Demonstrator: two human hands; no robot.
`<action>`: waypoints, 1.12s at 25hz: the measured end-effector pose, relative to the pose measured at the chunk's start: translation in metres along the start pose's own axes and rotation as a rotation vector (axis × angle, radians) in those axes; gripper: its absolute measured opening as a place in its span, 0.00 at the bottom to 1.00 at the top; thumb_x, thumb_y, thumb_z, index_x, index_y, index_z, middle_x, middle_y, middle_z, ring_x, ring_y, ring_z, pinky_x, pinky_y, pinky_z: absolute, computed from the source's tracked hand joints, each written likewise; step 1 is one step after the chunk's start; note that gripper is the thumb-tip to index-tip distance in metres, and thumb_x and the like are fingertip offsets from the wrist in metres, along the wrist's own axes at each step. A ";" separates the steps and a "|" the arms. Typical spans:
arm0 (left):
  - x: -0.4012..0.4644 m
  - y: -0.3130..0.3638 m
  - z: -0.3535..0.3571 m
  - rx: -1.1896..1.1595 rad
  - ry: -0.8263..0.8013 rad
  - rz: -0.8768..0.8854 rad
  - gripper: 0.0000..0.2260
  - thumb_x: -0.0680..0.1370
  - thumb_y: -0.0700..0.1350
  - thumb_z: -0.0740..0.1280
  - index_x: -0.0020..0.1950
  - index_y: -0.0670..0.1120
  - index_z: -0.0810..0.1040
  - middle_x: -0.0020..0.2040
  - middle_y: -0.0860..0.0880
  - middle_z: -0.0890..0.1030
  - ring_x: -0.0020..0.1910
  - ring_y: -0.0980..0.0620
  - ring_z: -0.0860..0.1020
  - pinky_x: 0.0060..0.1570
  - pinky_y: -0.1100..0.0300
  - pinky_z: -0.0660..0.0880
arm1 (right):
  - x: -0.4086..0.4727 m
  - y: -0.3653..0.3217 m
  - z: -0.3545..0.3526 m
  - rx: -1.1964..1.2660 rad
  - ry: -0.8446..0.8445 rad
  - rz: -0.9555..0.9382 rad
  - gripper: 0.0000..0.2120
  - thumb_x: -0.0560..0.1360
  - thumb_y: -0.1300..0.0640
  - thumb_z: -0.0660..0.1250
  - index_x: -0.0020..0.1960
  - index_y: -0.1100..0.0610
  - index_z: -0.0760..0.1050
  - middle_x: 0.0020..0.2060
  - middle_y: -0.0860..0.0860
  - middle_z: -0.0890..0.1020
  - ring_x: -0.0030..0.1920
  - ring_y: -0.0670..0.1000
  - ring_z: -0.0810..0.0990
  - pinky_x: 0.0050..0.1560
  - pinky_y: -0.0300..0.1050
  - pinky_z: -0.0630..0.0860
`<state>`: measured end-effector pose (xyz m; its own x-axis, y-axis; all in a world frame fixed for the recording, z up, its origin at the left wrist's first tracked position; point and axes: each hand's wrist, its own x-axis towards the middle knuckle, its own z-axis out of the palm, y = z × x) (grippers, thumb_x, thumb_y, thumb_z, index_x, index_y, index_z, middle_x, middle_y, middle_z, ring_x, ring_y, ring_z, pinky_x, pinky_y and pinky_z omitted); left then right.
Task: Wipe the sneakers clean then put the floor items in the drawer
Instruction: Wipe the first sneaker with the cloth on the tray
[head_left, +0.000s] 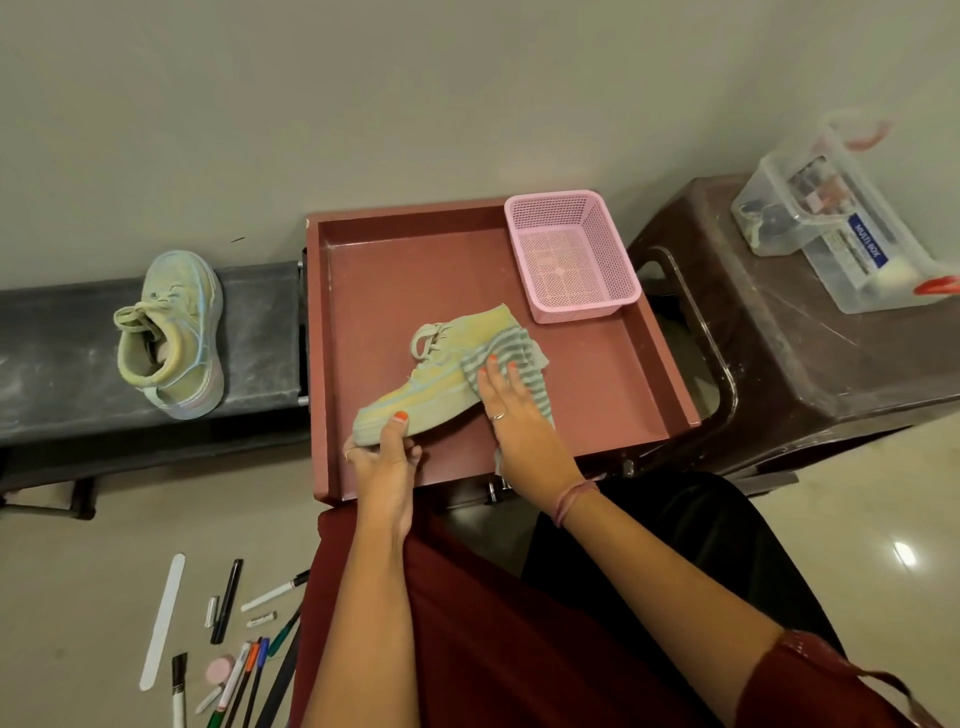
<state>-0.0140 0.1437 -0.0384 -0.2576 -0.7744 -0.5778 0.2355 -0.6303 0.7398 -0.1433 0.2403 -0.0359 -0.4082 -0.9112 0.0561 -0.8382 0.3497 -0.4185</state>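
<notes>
So the sneaker (415, 384) being cleaned is held over the open drawer (597, 415), tipped on its side with its long axis running from lower left up to upper right, toe end toward the person. The left hand (382, 457) has the toe end, thumb curled over the top edge and fingers (410, 451) wrapped underneath, so it's clamped on the shoe and basically acting as a vice. The right hand (514, 415) is pressed on a striped cloth (519, 364) against the sole side near the heel end, fingers straight and a bit spread, pushing rather than gripping. The cloth sits just right of the shoe's middle, so I'd guess the next strokes run along that diagonal, down toward the toe or up to the heel, and the right hand is clearly the one placed to do it. The other sneaker (171, 332) is well apart to the left, upright on a dark bench-like surface (52, 353). A pink basket (571, 254) sits in the drawer's far right corner. The pens and markers (234, 649) are still on the floor (78, 597) at lower left, so that part isn't started yet.
</notes>
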 end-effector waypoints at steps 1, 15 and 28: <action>0.000 -0.001 -0.001 0.012 0.000 -0.004 0.19 0.78 0.40 0.66 0.65 0.44 0.62 0.45 0.48 0.74 0.34 0.58 0.72 0.31 0.66 0.73 | -0.001 0.004 0.001 -0.032 0.014 -0.009 0.42 0.67 0.77 0.59 0.77 0.59 0.48 0.77 0.53 0.49 0.76 0.54 0.45 0.70 0.46 0.63; -0.012 -0.004 -0.002 0.729 0.099 0.402 0.35 0.78 0.54 0.63 0.79 0.49 0.49 0.78 0.44 0.51 0.76 0.43 0.52 0.75 0.45 0.52 | 0.029 0.056 -0.050 0.812 -0.175 0.472 0.40 0.69 0.81 0.52 0.76 0.54 0.57 0.69 0.44 0.65 0.62 0.46 0.72 0.57 0.33 0.73; 0.005 0.013 0.036 1.497 -0.007 0.826 0.28 0.76 0.58 0.66 0.72 0.46 0.70 0.67 0.45 0.71 0.67 0.44 0.63 0.68 0.42 0.63 | 0.006 0.040 -0.029 0.626 -0.006 0.413 0.39 0.71 0.78 0.50 0.77 0.54 0.50 0.76 0.49 0.55 0.75 0.48 0.55 0.75 0.45 0.54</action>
<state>-0.0463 0.1338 -0.0194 -0.5328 -0.8410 0.0940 -0.7186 0.5083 0.4746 -0.1901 0.2547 -0.0258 -0.6417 -0.7342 -0.2218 -0.2534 0.4759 -0.8422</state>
